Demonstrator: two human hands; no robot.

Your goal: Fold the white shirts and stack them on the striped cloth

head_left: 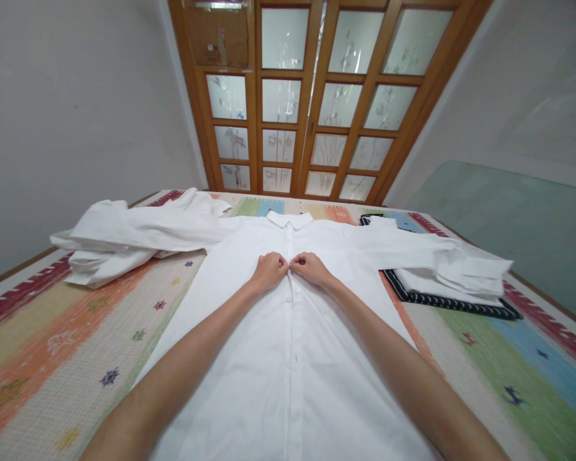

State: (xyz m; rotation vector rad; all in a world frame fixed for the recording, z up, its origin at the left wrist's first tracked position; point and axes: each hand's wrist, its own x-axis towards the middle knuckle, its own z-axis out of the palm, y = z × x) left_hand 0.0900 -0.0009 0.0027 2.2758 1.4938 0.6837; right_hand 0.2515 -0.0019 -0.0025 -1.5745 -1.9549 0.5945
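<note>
A white button-up shirt [230, 358] lies spread front up, its collar [289, 219] at the far end and its sleeves out to both sides. My left hand [270, 271] pinches the front placket at chest height, fingers closed on the cloth edge. Close beside it, my right hand [312, 267] pinches the other edge of the placket. The fingertips nearly meet over the middle line, and any button between them is hidden. Below the hands a button [288, 299] shows on the placket, and the lower front edges lie slightly apart.
Under the shirt is a patterned, striped cloth [120, 333]. White crumpled fabric [105, 243] lies at the left. At the right, a black-edged folded item [451, 301] sits beneath the sleeve. Beyond stand wooden doors with glass panes [317, 115]; a pale green panel [509, 224] leans at right.
</note>
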